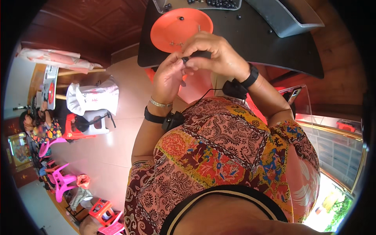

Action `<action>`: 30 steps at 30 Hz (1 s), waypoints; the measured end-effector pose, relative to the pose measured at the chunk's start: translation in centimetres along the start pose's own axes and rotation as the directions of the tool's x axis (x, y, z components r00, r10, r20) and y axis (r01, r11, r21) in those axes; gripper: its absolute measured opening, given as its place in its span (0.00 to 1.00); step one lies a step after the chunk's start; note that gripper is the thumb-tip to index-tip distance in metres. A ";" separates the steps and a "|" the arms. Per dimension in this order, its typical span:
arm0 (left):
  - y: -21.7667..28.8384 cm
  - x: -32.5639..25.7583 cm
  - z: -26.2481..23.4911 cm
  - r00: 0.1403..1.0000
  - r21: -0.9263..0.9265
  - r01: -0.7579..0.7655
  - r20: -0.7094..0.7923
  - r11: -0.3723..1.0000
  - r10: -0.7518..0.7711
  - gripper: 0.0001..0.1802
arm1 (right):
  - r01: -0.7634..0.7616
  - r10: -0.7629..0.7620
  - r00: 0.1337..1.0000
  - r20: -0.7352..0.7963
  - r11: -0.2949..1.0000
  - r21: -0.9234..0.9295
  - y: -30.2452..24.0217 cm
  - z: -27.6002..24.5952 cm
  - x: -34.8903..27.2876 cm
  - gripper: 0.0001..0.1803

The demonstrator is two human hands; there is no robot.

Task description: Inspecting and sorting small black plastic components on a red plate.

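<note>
While both hands are raised above the orange plate (176,27), a small dark bead (185,60) is pinched between the left hand (169,76) fingertips and the right hand (213,53), closed around it, over the black table (250,39).

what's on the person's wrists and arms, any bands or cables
Left hand: a thin silver bangle and, below it, a black strap with a small black box. Right hand: a black wristband with a black box and thin black cable. Forearms bare; short patterned sleeves.
</note>
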State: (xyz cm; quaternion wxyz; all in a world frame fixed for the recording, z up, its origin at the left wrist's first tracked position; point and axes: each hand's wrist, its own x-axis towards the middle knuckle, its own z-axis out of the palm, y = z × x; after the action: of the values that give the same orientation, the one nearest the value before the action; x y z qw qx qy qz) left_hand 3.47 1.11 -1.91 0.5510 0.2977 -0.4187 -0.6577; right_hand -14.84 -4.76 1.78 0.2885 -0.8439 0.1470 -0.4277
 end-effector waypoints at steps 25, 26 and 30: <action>0.0 -2.2 -4.0 0.993 -0.206 -0.097 -0.081 0.974 0.082 0.12 | -0.051 0.312 0.865 0.393 0.833 -0.551 10.3 0.1 6.6 0.05; 0.0 -2.1 -3.8 0.993 -0.205 -0.098 -0.079 0.974 0.084 0.12 | -0.107 0.357 0.852 0.383 0.835 -0.540 10.0 0.0 6.8 0.05; 0.2 -1.4 -3.4 0.993 -0.203 -0.091 -0.092 0.975 0.073 0.12 | -0.316 0.405 0.884 0.236 0.886 -0.339 8.1 -1.0 6.7 0.05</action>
State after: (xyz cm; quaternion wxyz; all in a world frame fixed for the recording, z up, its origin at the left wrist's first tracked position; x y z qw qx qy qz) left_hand 6.79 1.68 -3.47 0.6227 0.2486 -0.3366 -0.6612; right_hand -11.65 -14.85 1.54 0.2554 -0.8891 0.3186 -0.2066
